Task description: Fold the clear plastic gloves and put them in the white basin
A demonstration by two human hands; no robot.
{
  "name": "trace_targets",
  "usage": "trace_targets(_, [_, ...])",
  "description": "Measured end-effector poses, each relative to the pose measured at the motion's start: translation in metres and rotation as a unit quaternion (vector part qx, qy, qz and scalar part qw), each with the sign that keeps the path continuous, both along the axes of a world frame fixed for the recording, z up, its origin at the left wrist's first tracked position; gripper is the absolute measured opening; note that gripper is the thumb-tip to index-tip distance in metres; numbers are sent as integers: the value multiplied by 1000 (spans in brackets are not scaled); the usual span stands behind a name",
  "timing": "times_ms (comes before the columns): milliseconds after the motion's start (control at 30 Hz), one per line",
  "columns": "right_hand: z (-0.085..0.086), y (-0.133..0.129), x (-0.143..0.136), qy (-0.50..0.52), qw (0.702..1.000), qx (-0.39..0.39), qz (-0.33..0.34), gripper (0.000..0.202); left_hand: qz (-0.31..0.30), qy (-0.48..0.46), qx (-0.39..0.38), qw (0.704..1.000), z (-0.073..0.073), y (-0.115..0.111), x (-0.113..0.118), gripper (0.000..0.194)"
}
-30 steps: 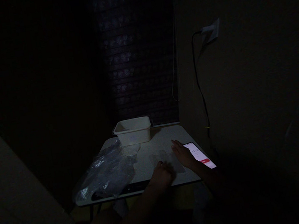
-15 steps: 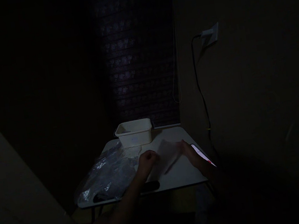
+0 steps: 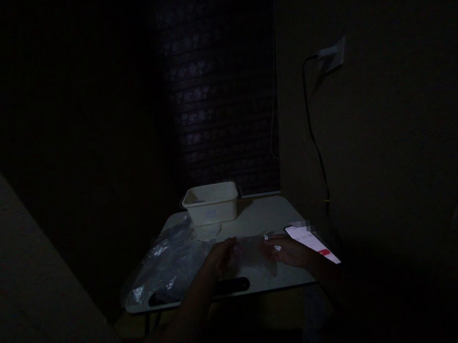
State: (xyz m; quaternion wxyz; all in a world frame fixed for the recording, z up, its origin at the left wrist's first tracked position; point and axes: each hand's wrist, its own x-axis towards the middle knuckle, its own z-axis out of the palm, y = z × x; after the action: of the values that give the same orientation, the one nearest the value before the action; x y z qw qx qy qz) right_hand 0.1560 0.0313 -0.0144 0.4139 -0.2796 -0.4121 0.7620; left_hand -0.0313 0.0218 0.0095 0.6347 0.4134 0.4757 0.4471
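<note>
Between my two hands is a small clear plastic bag (image 3: 252,255), held low over the front of the white folding table (image 3: 256,213). My left hand (image 3: 224,256) is closed on its left edge, the fingers partly lost in the dark. At the right edge, my right hand (image 3: 284,250) grips the plastic, and bright glints show near its fingers. A heap of clear plastic bags (image 3: 169,263) lies on the table left of my left hand. Whether anything is inside the held bag is too dim to tell.
A white plastic tub (image 3: 213,213) stands at the table's back, with something inside it. A phone (image 3: 312,244) with a lit screen lies at the right edge, beside my right wrist. The wall on the right carries a plug and cord (image 3: 312,124). The room is very dark.
The bag was tilted and blurred with motion; now it is spread lower and flatter between my hands. My right hand has come down and inward. The view has shifted slightly left.
</note>
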Motion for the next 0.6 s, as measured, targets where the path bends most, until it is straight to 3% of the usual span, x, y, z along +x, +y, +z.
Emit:
trace_targets(200, [-1, 2, 4, -49, 999, -10, -20, 9, 26, 19, 22, 999, -12, 5, 3, 6])
trace_targets(367, [2, 6, 7, -52, 998, 26, -29, 11, -5, 12, 29, 999, -9, 5, 0, 16])
trace_targets(600, [0, 11, 13, -52, 998, 32, -14, 19, -15, -2, 61, 998, -6, 4, -4, 13])
